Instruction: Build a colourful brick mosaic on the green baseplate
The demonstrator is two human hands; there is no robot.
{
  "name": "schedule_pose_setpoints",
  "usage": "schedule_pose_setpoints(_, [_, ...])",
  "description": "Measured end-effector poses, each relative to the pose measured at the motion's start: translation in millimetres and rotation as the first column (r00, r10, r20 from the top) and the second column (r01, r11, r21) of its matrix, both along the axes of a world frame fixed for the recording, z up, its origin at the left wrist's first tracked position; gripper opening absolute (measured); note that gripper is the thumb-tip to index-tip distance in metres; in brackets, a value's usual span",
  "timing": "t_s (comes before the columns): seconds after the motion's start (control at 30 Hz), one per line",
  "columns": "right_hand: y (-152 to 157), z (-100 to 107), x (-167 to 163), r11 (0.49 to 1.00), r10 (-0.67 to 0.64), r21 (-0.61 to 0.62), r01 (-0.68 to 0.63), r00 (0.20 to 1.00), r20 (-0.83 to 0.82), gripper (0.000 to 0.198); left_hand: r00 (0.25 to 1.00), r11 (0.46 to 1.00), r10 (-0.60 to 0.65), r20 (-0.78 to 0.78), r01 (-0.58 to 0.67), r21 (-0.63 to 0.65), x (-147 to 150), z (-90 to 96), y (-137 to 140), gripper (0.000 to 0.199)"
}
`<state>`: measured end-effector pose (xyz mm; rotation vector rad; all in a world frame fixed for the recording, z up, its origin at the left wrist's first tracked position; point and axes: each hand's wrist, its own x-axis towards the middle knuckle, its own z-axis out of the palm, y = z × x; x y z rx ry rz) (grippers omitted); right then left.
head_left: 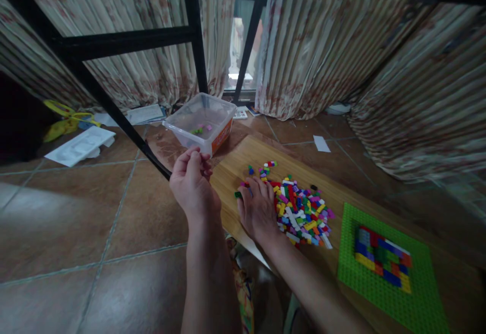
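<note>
My left hand (195, 182) is raised beyond the left edge of the wooden board (231, 172), just in front of the clear plastic tub (186, 129). Its fingers are curled into a pinch; whatever they may hold is hidden. Over the left side of a heap of small coloured toy bricks (304, 210) lies my right hand (260, 210), palm down with fingers apart, touching the pile. A dark green brick (238, 194) shows beside its fingertips. Farther right, a green baseplate (349, 253) carries a block of joined bricks (383, 258) in several colours.
Inside the tub are a few green and pink bricks (198, 130). A black metal frame (114, 106) slants down at the left. On the tiled floor lie a white moulded tray (78, 147), yellow scissors-like handles (63, 121) and a white paper (321, 143). Curtains (311, 55) hang behind.
</note>
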<state>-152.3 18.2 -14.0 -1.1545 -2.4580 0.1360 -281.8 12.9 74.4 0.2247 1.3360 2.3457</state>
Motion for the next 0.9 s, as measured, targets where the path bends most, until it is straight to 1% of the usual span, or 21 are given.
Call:
schedule_pose_setpoints(0.17, [8.2, -1.0, 2.6, 0.999, 0.004, 0.054, -0.001, 0.997, -0.071, 0.020, 1.000, 0.999, -0.015, -0.007, 0.015, 0.032, -1.3, -0.6, -0.2, 0.015])
schedule_pose_setpoints(0.37, [14.9, 0.9, 9.3, 0.997, 0.008, 0.080, 0.014, 0.962, -0.274, 0.015, 0.999, 1.000, -0.026, -0.038, 0.026, 0.006, 4.5, -2.1, 4.5, 0.016])
schedule_pose_setpoints(0.5, [17.2, 8.7, 17.9, 0.998, -0.028, 0.050, 0.049, 0.932, -0.361, 0.014, 0.998, 0.999, -0.046, -0.047, 0.047, 0.010, 11.1, -2.8, 9.1, 0.017])
schedule_pose_setpoints(0.6, [16.3, 21.8, 31.5, 0.994, -0.111, -0.038, 0.105, 0.889, -0.444, 0.015, 0.996, 0.997, -0.076, -0.054, 0.076, 0.002, 15.7, -3.8, 11.9, 0.019])
schedule_pose_setpoints(0.67, [13.8, 32.3, 45.3, 0.978, -0.200, -0.158, 0.135, 0.814, -0.546, 0.017, 0.993, 0.995, -0.099, -0.057, 0.098, -0.012, 18.9, -4.8, 13.9, 0.020])
schedule_pose_setpoints(0.7, [12.0, 37.2, 53.5, 0.960, -0.256, -0.248, 0.127, 0.753, -0.606, 0.018, 0.992, 0.993, -0.115, -0.060, 0.114, -0.020, 20.8, -5.4, 15.0, 0.021])
schedule_pose_setpoints(0.73, [9.8, 41.8, 62.4, 0.930, -0.321, -0.355, 0.095, 0.680, -0.660, 0.020, 0.989, 0.991, -0.135, -0.063, 0.134, -0.031, 23.0, -5.9, 16.2, 0.021])
schedule_pose_setpoints(0.8, [4.5, 49.0, 81.3, 0.835, -0.462, -0.550, -0.024, 0.512, -0.724, 0.028, 0.980, 0.981, -0.189, -0.069, 0.184, -0.065, 28.7, -6.5, 18.6, 0.022])
schedule_pose_setpoints(0.83, [1.4, 51.6, 90.8, 0.780, -0.527, -0.618, -0.097, 0.429, -0.733, 0.032, 0.972, 0.973, -0.221, -0.076, 0.214, -0.088, 32.3, -6.7, 19.7, 0.022])
schedule_pose_setpoints(0.9, [-5.6, 54.9, 108.3, 0.691, -0.632, -0.686, -0.227, 0.269, -0.726, 0.037, 0.948, 0.947, -0.304, -0.098, 0.289, -0.143, 41.4, -6.6, 21.7, 0.022])
